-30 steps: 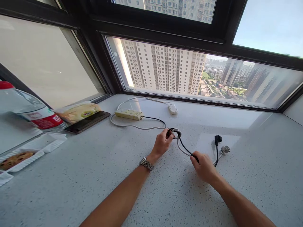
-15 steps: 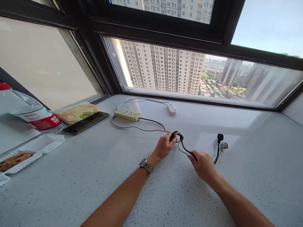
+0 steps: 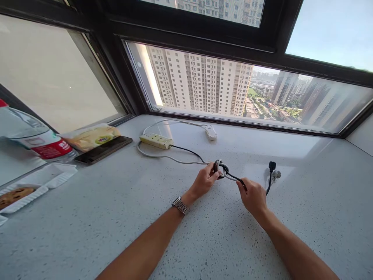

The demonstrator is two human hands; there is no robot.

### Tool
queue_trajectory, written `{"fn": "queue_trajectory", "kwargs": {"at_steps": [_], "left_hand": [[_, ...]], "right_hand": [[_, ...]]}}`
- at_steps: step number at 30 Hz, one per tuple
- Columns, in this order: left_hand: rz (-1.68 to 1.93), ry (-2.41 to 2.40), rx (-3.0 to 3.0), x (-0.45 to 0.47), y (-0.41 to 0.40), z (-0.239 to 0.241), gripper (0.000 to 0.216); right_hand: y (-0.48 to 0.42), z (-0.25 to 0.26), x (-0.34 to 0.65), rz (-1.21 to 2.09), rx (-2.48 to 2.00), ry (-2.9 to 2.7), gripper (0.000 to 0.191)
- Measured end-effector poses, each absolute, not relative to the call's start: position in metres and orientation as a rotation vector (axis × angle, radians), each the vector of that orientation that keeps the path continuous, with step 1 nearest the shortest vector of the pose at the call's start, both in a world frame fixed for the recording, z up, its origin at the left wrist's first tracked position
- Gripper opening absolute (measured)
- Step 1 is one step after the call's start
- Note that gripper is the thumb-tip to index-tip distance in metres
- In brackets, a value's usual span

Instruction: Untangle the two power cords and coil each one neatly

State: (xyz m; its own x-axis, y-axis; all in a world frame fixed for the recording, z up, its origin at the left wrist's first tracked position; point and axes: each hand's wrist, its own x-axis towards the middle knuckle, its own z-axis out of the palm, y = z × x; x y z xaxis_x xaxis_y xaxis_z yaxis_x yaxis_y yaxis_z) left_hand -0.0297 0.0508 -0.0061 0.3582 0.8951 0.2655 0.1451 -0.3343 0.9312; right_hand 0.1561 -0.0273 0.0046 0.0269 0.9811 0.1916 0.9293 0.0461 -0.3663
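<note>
On my feed I take the loop [image 3: 223,168] as the clock's hub, with the window [image 3: 192,81] at 12. That loop, where the black cord [image 3: 189,151] and grey cord [image 3: 169,158] wind together, sits between my two hands. My left hand [image 3: 204,181], at 8, has its fingers closed on the loop's near side. My right hand [image 3: 254,194], at 4, grips both cords where they leave it. From here I can't tell whether the loop is knotted or merely wound.

The strip [image 3: 156,140] lies at 10, the block [image 3: 211,133] at 11, and the black plug [image 3: 272,167] and grey plug [image 3: 276,175] at 3, all on the surface [image 3: 131,217].

My worry is uneven tension. If my right hand hauled on one cord more than the other, I think the loop could cinch lopsided or kink. If my left grip slackened, the turns could spring apart. A hard pull might use up the slack and drag the strip or block along. The plugs' bulky heads could also snag if drawn back through. The phone [image 3: 103,151] and bottle [image 3: 49,146], at 9, look well clear of trouble.
</note>
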Motion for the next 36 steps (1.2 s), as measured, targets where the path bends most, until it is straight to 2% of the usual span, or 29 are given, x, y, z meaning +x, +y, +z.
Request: {"fn": "queue_trajectory", "kwargs": {"at_steps": [7,13,20,22,27,32,36], "left_hand": [[0.948,0.82,1.907,-0.016,0.027,0.005,0.019],[1.04,0.996,1.927,-0.017,0.026,0.0,0.016],[1.35,1.094,1.575,-0.023,0.039,0.002,0.002],[1.414,1.051,1.431,-0.028,0.042,0.006,0.006],[1.382,0.96,1.296,-0.037,0.046,0.015,0.007],[1.357,0.991,1.477,-0.034,0.042,0.013,0.039],[1.224,0.961,1.616,-0.025,0.035,0.006,0.042]], "right_hand": [[-0.019,0.003,0.146,0.19,-1.959,-1.971,0.03],[-0.017,0.006,0.158,0.366,-1.855,-2.055,0.024],[-0.019,0.029,0.186,0.383,-2.002,-2.249,0.042],[-0.02,0.034,0.194,0.395,-1.963,-2.288,0.047],[-0.021,0.034,0.203,0.473,-1.798,-2.395,0.043],[-0.023,0.025,0.188,0.376,-1.873,-2.308,0.043],[-0.025,0.022,0.171,0.255,-1.997,-2.181,0.041]]}}
